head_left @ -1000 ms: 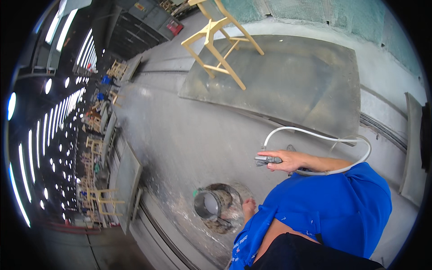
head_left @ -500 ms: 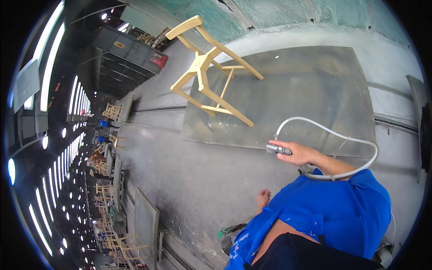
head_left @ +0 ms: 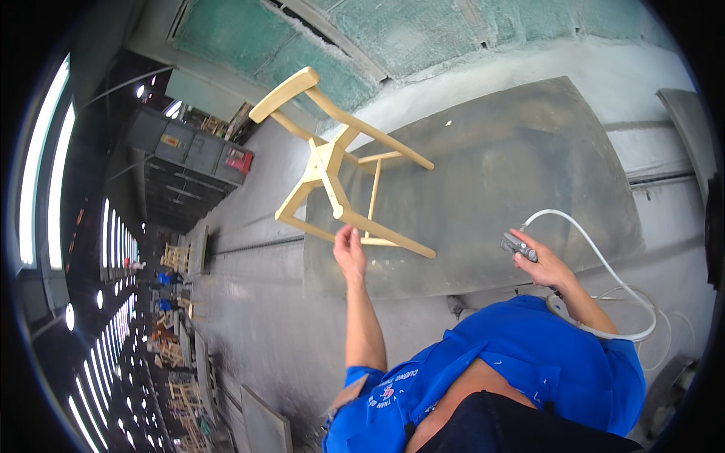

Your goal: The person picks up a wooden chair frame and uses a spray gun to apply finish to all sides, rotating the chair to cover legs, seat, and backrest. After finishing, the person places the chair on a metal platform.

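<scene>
A pale wooden chair frame [head_left: 326,162] without a seat panel stands tilted in view at the left end of a grey flat board. My left hand [head_left: 350,253] is raised at its near leg, fingertips up and slightly bent. The fingers look apart, and whether they touch the wood is unclear. In my right hand [head_left: 545,264] is a grey spray gun [head_left: 519,247], held over the near part of the board. A white hose [head_left: 596,253] loops from the gun back past my right forearm.
The grey board [head_left: 521,166] lies before me, with a teal, dusty wall [head_left: 423,38] behind it. A dark panel [head_left: 683,128] stands at right. Grey cabinets [head_left: 189,151] and a red box [head_left: 239,160] are far left; more chair frames [head_left: 185,396] line the lower left.
My left hand has come up from beside my body to the chair's near leg. My right hand has shifted right with the spray gun. The view has turned, and the chair appears lower.
</scene>
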Tool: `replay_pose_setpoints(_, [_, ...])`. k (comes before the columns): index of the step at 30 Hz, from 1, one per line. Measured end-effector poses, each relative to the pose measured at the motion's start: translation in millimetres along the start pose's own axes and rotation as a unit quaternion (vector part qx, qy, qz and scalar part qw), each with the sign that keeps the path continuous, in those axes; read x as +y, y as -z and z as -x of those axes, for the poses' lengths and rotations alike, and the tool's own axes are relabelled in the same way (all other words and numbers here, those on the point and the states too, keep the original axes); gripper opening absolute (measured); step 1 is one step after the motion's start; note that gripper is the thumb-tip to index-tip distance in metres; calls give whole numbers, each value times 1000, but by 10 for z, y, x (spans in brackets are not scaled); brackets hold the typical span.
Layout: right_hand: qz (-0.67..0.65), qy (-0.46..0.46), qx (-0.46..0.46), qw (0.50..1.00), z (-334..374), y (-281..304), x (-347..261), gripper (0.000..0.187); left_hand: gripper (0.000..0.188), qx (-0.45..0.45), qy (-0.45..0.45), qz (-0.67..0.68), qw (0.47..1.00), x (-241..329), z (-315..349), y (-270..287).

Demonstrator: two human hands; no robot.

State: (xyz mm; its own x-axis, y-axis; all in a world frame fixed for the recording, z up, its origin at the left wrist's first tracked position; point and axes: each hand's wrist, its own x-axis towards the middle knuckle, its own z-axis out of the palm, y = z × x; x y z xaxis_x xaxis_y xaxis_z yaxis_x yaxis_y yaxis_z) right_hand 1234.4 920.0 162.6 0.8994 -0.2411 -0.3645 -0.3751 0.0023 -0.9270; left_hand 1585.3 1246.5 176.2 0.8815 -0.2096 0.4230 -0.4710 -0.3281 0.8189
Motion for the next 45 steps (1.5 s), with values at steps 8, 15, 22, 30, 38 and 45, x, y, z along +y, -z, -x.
replay_pose_setpoints(8, [57, 94, 206, 972, -125, -988, 58, 65, 50, -125, 23, 89, 988, -359, -2668, 80])
replay_pose_setpoints(15, [18, -13, 193, 981, 101, -1655, 12, 67, 88, -137, 121, 69, 981, -583, -4210, -472])
replay_pose_setpoints(22, [-10, -39, 281, 959, 167, -1788, 179, 68, 80, -213, 85, 117, 966, -715, -5001, -1612])
replay_pose_setpoints(30, [-15, -71, 364, 929, 330, -1692, 366, 67, 39, -123, 50, 159, 978, -255, -4719, -2379])
replay_pose_setpoints(38, [54, -31, 394, 917, 520, -1569, 207, 68, 26, -316, -96, 205, 921, 1225, -3230, -3801])
replay_pose_setpoints(45, [0, -25, 412, 911, 348, -1819, 234, 68, 27, -532, -34, 349, 771, 2143, -1781, -4109])
